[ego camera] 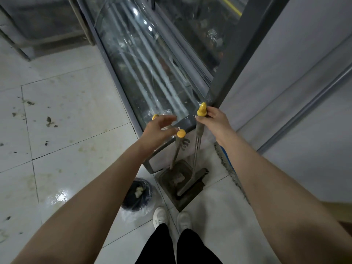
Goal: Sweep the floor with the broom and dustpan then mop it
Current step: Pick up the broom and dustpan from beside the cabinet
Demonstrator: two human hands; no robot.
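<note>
My right hand (212, 121) grips the broom handle (199, 136) just under its yellow tip (202, 109). The broom's dark head (194, 182) rests in the grey dustpan (171, 179), which stands on the floor against the display case and holds a pale crumpled scrap. The dustpan's upright handle ends in a yellow cap (181, 133). My left hand (159, 130) hovers beside that cap with fingers spread, thumb close to it, holding nothing. A fringed flat mop head (225, 162) with a blue strip lies along the right wall. Another yellow tip (155, 117) peeks out behind my left fingers.
A glass display case (144, 60) runs diagonally ahead. A small bin (137, 195) with a plastic liner stands left of my white shoes (161, 216). The white tiled floor (76, 111) at the left is wet and carries dark smudges (50, 121). A grey wall closes the right side.
</note>
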